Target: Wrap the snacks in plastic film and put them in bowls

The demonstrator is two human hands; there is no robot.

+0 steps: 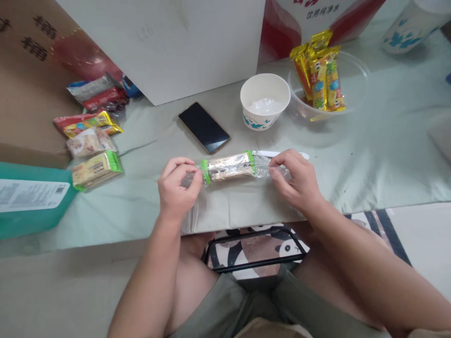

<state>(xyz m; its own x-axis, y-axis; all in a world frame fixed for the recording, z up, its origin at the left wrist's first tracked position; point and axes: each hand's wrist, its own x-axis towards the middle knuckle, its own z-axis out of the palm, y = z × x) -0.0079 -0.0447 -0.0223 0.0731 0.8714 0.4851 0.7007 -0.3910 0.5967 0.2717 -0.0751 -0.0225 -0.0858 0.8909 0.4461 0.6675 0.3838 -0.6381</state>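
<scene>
A pack of crackers with bright green ends lies stretched between my hands, inside a clear plastic bag, just above the table's near edge. My left hand pinches the plastic at the left end, thumb against curled fingers. On the other side, my right hand pinches the gathered clear plastic. A white plastic utensil, perhaps a knife or spoon handle, lies behind the pack and partly behind my right fingers. Beyond the pack rests a dark-screened phone.
A paper bowl with something clear inside stands behind the phone. Right of it, a clear plastic bowl holds several yellow snack packets. More wrapped snacks line the left, near a green package. Large boxes stand behind.
</scene>
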